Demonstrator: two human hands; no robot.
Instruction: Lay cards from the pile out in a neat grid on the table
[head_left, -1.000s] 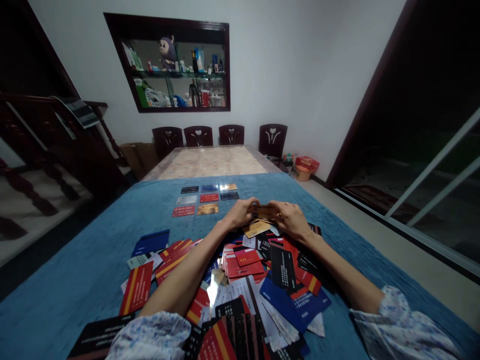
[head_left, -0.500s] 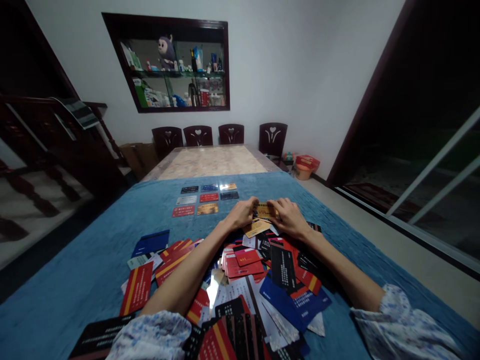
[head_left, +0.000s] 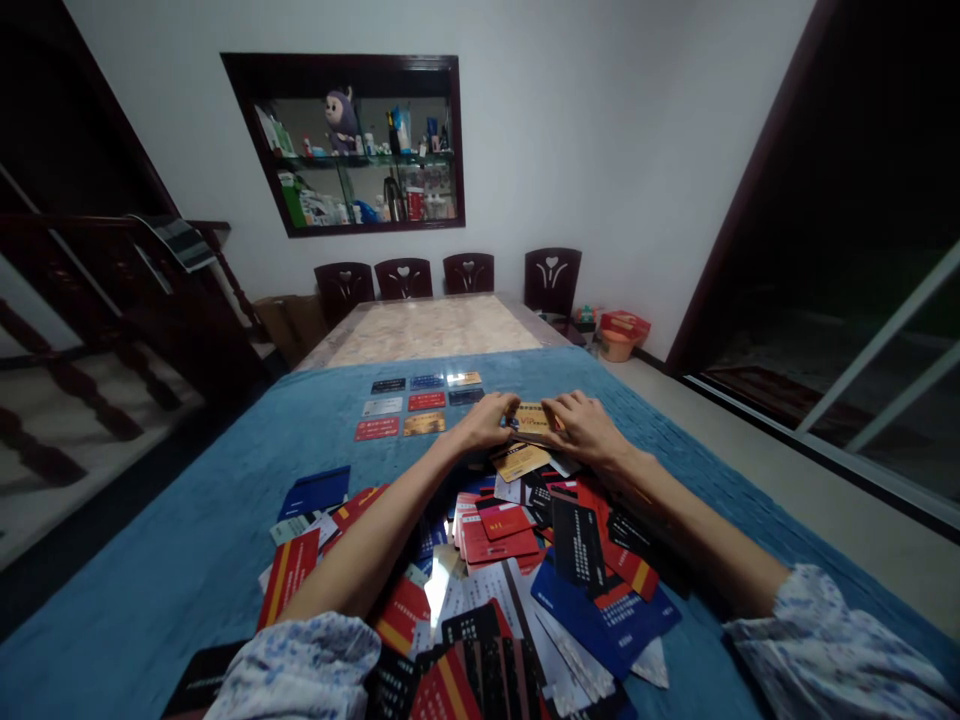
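Both hands are closed on the edges of a gold card [head_left: 532, 418] with "VIP" lettering, held above the far end of a loose card heap. My left hand [head_left: 487, 420] pinches its left edge and my right hand [head_left: 589, 430] its right edge. Whether more cards sit behind it I cannot tell. Just below lies another gold card [head_left: 519, 461] on the heap. Between my forearms spread red cards [head_left: 504, 520], black cards [head_left: 577, 545], blue cards [head_left: 592, 620] and white cards [head_left: 491, 590], overlapping at many angles.
Beyond my left hand, several cards lie apart in three rows, among them a red card [head_left: 427, 402] and a gold card [head_left: 424, 424]. A blue cloth [head_left: 225, 500] covers the near part of the table [head_left: 435, 325]. Dark chairs [head_left: 553, 280] stand at its far end.
The gold card has tilted between my hands, so its face looks brighter and the lettering clearer. Both hands keep hold of it. The whole view has shifted slightly.
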